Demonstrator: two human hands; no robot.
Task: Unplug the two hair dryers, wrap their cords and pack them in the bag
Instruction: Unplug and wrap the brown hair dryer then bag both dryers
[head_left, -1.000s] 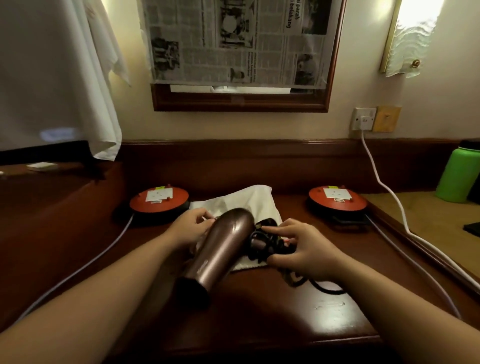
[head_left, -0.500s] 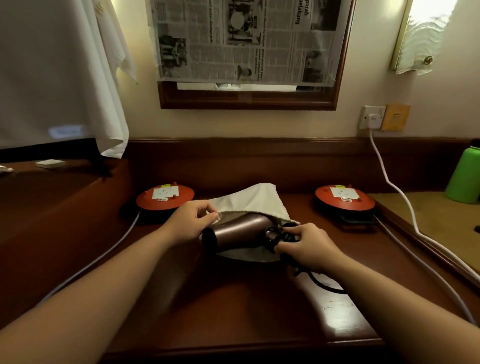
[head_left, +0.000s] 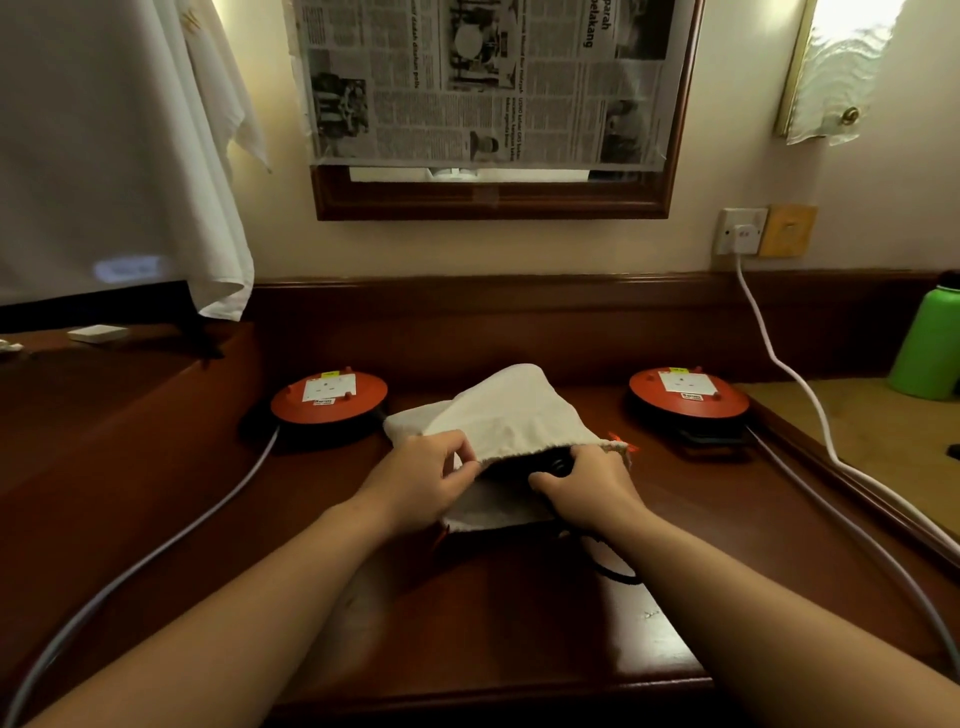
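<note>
A cream cloth bag (head_left: 511, 415) lies on the dark wooden desk (head_left: 519, 623) with its mouth facing me. My left hand (head_left: 423, 480) pinches the upper edge of the mouth and lifts it. My right hand (head_left: 584, 486) is at the mouth, closed on the dark, cord-wrapped end of a hair dryer (head_left: 550, 464) that sits almost wholly inside the bag. A loop of black cord (head_left: 610, 569) trails out on the desk below my right wrist. Whether a second dryer is inside, I cannot see.
Two red round socket reels stand behind the bag, one left (head_left: 329, 397) and one right (head_left: 688, 397), each with a grey cable running toward me. A white cable (head_left: 779, 358) hangs from the wall socket (head_left: 740, 231). A green bottle (head_left: 930, 345) stands at far right.
The bronze dryer, first held above the desk outside the bag, has gone barrel-first into it. My left hand moved from the dryer to the bag's upper edge. My right hand followed to the mouth.
</note>
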